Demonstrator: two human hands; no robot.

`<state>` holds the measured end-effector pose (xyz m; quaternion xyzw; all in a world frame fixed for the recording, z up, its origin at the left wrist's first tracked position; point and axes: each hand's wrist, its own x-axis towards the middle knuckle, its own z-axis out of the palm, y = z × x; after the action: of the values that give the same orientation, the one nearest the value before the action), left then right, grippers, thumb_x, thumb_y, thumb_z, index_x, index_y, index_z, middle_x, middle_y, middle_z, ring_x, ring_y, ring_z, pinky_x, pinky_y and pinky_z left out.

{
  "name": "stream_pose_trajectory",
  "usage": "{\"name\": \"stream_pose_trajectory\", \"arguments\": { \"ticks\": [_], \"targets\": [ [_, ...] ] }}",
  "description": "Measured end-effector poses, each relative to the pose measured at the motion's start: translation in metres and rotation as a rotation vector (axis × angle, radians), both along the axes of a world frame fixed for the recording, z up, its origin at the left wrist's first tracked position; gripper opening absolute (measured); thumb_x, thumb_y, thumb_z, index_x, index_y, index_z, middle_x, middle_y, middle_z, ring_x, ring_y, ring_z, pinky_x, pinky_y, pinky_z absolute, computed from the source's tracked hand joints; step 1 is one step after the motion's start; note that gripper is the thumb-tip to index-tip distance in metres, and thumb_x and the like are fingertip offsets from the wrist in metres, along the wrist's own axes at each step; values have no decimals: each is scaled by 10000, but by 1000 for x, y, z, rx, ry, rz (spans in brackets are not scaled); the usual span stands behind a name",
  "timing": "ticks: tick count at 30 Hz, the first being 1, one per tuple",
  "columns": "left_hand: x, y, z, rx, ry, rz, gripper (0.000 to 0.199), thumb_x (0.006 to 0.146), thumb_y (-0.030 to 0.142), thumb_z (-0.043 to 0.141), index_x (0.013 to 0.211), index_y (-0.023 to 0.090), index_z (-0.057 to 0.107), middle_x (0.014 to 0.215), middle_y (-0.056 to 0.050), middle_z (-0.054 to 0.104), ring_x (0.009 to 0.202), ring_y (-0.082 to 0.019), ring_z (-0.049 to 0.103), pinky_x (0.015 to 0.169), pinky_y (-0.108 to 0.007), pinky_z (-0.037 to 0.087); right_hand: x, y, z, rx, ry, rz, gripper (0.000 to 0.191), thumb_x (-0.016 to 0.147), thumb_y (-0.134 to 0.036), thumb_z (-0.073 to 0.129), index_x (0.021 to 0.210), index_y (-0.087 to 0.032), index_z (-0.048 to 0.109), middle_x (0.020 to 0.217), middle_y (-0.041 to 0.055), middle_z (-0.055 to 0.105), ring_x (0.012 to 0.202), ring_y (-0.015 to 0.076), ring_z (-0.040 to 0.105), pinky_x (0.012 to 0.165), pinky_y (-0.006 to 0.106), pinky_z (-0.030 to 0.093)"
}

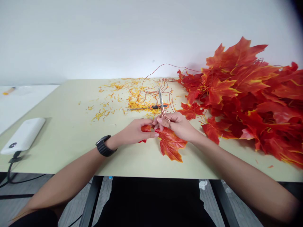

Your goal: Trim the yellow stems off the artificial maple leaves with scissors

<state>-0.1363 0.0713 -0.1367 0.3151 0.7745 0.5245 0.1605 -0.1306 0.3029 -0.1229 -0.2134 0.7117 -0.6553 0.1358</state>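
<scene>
Holding red leaf (171, 144) — left hand (137, 131); right hand (181, 126) — scissors (161, 100).

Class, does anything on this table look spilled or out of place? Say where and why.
Yes: yellow scraps lie strewn across the table, mostly left of the scissors, loose and untidy compared with the heaped leaves.

At 8 o'clock in the view, a black watch (106, 146) with a rounded rectangular case and a band that looks segmented circles the wrist behind the bare left hand (139, 130). Further out, black cloth (35, 219) borders the left arm. The right hand (178, 124) and forearm (236, 164), towards 4 o'clock, are bare. At 6 o'clock, plain black clothing (153, 201) covers the body.
</scene>
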Motion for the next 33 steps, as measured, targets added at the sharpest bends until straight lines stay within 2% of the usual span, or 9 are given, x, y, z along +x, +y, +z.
{"name": "stream_pose_trajectory", "arguments": {
  "ticks": [3, 6, 11, 15, 18, 23, 28, 31, 33],
  "targets": [
    [1, 2, 0, 55, -129, -22, 226, 922, 395, 809, 1052, 210, 793, 965, -25, 699, 824, -108, 628, 751, -214, 548, 2, -3, 3, -9, 2, 4, 570, 869, -742, 796, 640, -226, 716, 912, 63, 776, 888, 220, 729, 942, 396, 574],
    [3, 2, -1, 74, -282, 27, 277, 919, 444, 810, 1000, 185, 758, 862, -9, 653, 679, -74, 561, 616, -192, 511, 3, -4, 5, -23, 12, -23, 584, 843, -760, 808, 626, -228, 706, 890, 62, 769, 922, 237, 729, 963, 404, 569],
    [4, 3, -2, 151, -509, 135, 296, 867, 437, 865, 931, 175, 743, 854, -19, 678, 648, -69, 591, 590, -199, 554, 2, 4, 10, -12, 55, -119, 595, 886, -757, 774, 626, -224, 715, 1004, 78, 789, 1072, 267, 726, 1071, 428, 523],
    [3, 5, 1, 316, -551, 280, 252, 812, 345, 909, 870, 164, 743, 823, -33, 717, 658, -78, 630, 564, -174, 520, -7, 20, 14, -97, 61, -311, 580, 890, -752, 773, 656, -227, 696, 1223, 81, 774, 1368, 313, 623, 1153, 442, 488],
    [2, 6, 3, 380, -574, 342, 239, 799, 308, 907, 899, 163, 745, 845, -33, 744, 667, -84, 656, 580, -183, 530, -14, 31, 18, -174, 16, -390, 587, 863, -743, 801, 655, -218, 639, 1298, 88, 749, 1431, 339, 570, 1115, 466, 516],
    [-1, 5, -1, 418, -544, 399, 254, 804, 299, 888, 974, 169, 751, 793, -8, 711, 622, -79, 631, 561, -191, 501, -16, 33, 23, -190, -104, -344, 677, 814, -844, 784, 668, -213, 585, 1395, 104, 721, 1406, 378, 583, 1115, 527, 523],
    [0, 7, -2, 455, -520, 438, 247, 813, 302, 876, 972, 164, 746, 798, -2, 703, 637, -74, 631, 589, -192, 508, -13, 29, 24, -217, -112, -376, 673, 815, -845, 782, 693, -215, 578, 1532, 74, 651, 1402, 367, 586, 1105, 512, 533],
    [1, 9, -1, 479, -537, 467, 260, 803, 303, 888, 940, 163, 717, 792, 7, 691, 647, -79, 639, 598, -199, 521, -13, 30, 24, -213, -79, -390, 666, 853, -854, 735, 706, -224, 575, 1517, 71, 658, 1432, 358, 564, 1091, 495, 549],
    [1, 10, 0, 497, -543, 487, 276, 793, 301, 900, 928, 164, 703, 793, 10, 691, 649, -80, 637, 598, -201, 522, -14, 31, 22, -210, -61, -388, 649, 875, -839, 723, 708, -228, 580, 1431, 91, 691, 1458, 352, 537, 1092, 488, 557]
  ]
}}
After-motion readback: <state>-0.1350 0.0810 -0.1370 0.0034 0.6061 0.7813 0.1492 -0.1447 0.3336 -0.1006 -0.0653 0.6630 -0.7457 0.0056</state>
